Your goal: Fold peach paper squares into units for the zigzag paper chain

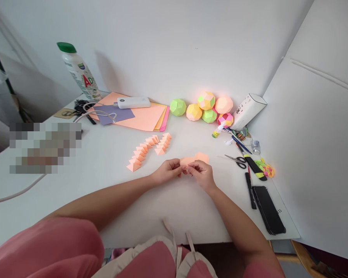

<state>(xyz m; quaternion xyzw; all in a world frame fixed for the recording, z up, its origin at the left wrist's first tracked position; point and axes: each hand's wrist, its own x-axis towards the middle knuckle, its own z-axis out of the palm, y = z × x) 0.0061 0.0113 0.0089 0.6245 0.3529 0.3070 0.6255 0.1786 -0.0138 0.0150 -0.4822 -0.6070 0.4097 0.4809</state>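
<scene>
A small peach paper piece (187, 161) is pinched between my two hands near the table's middle. My left hand (168, 170) is closed on its left side, thumb and fingers together. From the other side my right hand (202, 173) grips it, fingertips nearly meeting those of the left. Just behind my right fingers lies more peach paper (203, 156), partly hidden. To the left, folded peach paper units (139, 153) stand in a curved row, with a shorter row (164, 144) beside it.
Several paper balls (206, 101) sit by the wall, near a glue bottle (217, 130). Scissors (237, 160), a utility knife (255, 166) and a phone (269, 210) lie on the right. Coloured paper sheets (145, 117), a white power bank (133, 102) and a tall bottle (80, 72) are at back left.
</scene>
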